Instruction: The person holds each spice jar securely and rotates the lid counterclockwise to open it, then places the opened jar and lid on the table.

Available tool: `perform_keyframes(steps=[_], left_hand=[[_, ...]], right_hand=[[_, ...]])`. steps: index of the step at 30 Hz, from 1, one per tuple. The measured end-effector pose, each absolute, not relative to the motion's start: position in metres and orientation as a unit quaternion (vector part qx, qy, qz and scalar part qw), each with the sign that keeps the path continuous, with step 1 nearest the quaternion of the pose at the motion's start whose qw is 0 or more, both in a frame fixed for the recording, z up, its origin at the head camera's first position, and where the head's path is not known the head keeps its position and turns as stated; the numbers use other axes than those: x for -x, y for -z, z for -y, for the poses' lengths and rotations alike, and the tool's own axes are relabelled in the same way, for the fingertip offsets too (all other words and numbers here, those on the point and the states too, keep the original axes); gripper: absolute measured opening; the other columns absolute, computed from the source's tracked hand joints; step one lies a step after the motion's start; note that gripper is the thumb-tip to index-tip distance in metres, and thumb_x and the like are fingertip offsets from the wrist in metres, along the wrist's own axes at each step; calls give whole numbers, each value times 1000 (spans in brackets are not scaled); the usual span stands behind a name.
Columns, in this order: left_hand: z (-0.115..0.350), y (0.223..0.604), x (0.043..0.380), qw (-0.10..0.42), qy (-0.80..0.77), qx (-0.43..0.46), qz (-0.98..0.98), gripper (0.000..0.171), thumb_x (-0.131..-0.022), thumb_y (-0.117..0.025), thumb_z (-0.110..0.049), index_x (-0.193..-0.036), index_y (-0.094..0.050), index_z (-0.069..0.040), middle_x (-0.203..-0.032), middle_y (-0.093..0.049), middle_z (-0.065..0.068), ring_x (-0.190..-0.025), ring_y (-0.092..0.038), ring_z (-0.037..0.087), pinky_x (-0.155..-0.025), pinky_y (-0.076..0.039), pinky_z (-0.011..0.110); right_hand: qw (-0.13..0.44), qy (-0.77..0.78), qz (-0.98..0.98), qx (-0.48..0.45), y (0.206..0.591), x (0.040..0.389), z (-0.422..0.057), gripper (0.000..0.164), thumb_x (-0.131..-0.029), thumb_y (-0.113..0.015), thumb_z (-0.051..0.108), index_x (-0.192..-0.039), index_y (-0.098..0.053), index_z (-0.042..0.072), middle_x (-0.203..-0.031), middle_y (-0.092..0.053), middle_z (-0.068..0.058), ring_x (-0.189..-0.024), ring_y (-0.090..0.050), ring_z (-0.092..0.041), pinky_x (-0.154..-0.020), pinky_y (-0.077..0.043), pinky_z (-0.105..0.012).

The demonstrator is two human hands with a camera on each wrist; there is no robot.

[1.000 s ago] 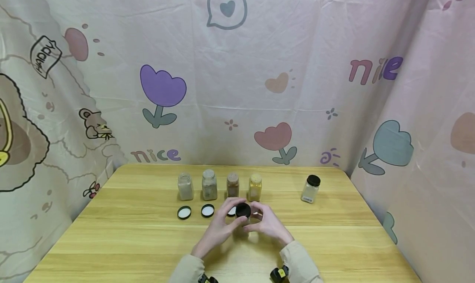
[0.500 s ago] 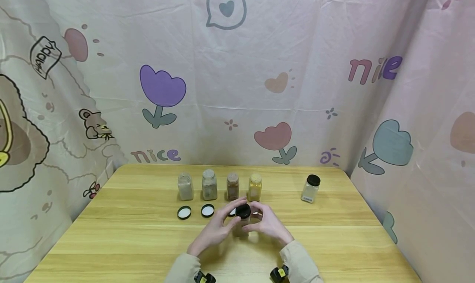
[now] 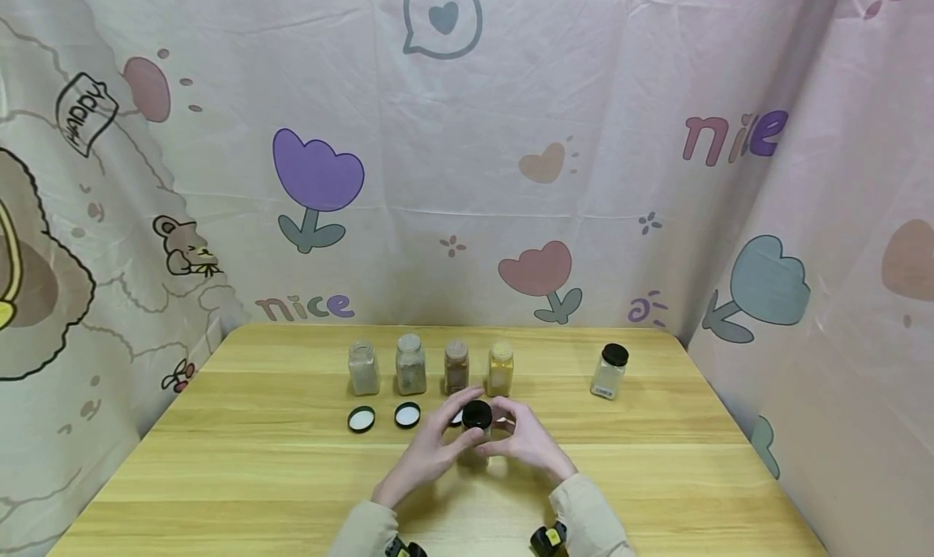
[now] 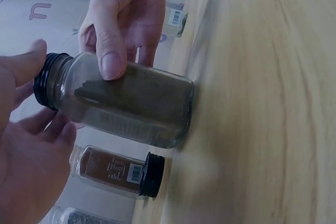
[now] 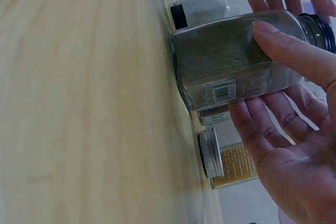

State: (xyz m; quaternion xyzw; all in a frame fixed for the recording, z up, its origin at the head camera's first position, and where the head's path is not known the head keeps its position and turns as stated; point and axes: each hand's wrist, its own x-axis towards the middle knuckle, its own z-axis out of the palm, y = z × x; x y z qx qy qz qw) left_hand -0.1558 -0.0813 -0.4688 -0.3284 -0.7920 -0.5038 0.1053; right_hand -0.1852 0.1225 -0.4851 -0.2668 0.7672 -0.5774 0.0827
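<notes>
A square glass spice jar of dark brownish powder (image 4: 136, 98) stands upright on the table before me, its black lid (image 3: 477, 415) on top. My left hand (image 3: 429, 446) holds the lid at its rim between thumb and fingers, as the left wrist view shows. My right hand (image 3: 531, 442) grips the jar's glass body, thumb on the near face and fingers behind. A barcode label (image 5: 224, 93) shows low on the jar in the right wrist view. Behind my hands, one black lid (image 3: 456, 418) is partly hidden.
Uncapped jars stand in a back row: pale powder (image 3: 364, 370), greyish (image 3: 412, 368), brown (image 3: 457, 370) and yellow (image 3: 501, 370). Lids (image 3: 361, 419) (image 3: 407, 415) lie white side up before the left two. A black-capped jar (image 3: 610, 372) stands far right on the wooden table (image 3: 255, 460).
My left hand and wrist swung slightly outward to the left, then partly back, while staying at the lid. The right hand and the jar look unmoved.
</notes>
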Motion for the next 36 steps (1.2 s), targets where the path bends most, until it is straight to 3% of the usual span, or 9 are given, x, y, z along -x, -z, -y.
perform_keyframes(steps=[5, 13, 20, 24, 32, 36], left_hand=[[83, 468, 156, 91, 508, 351, 781, 47, -101, -58, -10, -145, -48, 0, -144, -56, 23, -128, -58, 42, -107, -53, 47], [77, 470, 156, 156, 502, 314, 790, 52, -91, -73, -14, -138, -56, -3, -134, -62, 15, -122, -60, 29, -107, -52, 40], [79, 467, 154, 106, 508, 316, 794, 47, -99, -63, -16, -144, -52, -7, -148, -55, 15, -137, -52, 36, -114, -45, 55], [82, 467, 155, 84, 510, 332, 789, 44, -102, -56, -13, -145, -50, -3, -147, -56, 19, -133, -55, 39, -110, -47, 57], [79, 470, 156, 146, 505, 308, 793, 50, -94, -69, -15, -140, -54, -8, -136, -62, 11, -123, -60, 29, -107, -52, 42], [78, 468, 154, 144, 504, 294, 799, 57, -91, -73, -21, -143, -53, -8, -141, -59, 12, -129, -56, 28, -111, -49, 48]], right_hand=[[80, 578, -766, 270, 487, 186, -123, 51, -75, -86, 5, -120, -62, 2, -114, -67, -16, -99, -64, -7, -96, -56, -20], [80, 581, -762, 273, 488, 187, -122, 51, -75, -85, 3, -121, -62, 0, -115, -67, -17, -100, -63, -8, -99, -56, -22], [79, 577, -766, 272, 486, 185, -122, 50, -75, -85, 3, -120, -62, 0, -114, -66, -17, -99, -62, -12, -96, -57, -22], [84, 578, -768, 262, 485, 185, -121, 50, -75, -85, 3, -119, -62, 0, -114, -66, -17, -101, -63, -15, -96, -56, -20], [84, 578, -767, 266, 486, 186, -121, 50, -75, -85, 2, -119, -62, -1, -115, -66, -19, -99, -63, -12, -97, -56, -22], [81, 579, -765, 271, 486, 186, -122, 50, -75, -85, 3, -119, -62, -1, -114, -67, -20, -99, -63, -9, -97, -55, -21]])
